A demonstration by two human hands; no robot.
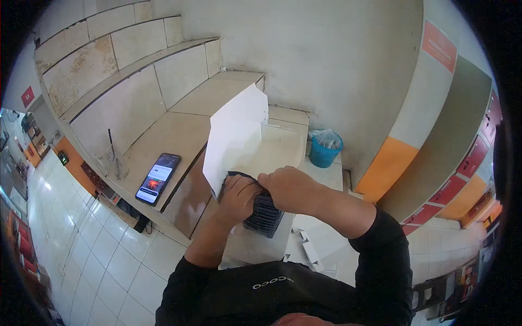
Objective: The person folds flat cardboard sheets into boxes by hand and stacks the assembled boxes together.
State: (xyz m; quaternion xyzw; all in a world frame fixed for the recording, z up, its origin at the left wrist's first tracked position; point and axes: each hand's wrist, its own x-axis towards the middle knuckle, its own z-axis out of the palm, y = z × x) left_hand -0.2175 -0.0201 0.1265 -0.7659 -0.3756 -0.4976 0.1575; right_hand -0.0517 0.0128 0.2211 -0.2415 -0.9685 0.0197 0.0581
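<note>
shirt (228, 299); lh (238, 196), rh (287, 187) on blk stack (264, 219)

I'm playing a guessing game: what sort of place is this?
Maybe a corner of a shop or workplace: it has tiled steps, an open white box and what look like red lockers.

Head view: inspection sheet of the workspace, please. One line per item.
Surface: pale ledge, part covered.
Job's things: white box open, flap raised; dark ribbed stack beside it, nearer the person.
Clutter: phone, screen lit, and clear cup with straw on the step; blue bin with clear bag; white card pieces.
Grippers: left hand curled over the stack's upper end; right hand there too, its grip hidden.
Cables: none certain; dark items below the step unclear.
Surroundings: stained tiled wall, glossy floor, red lockers.
</note>
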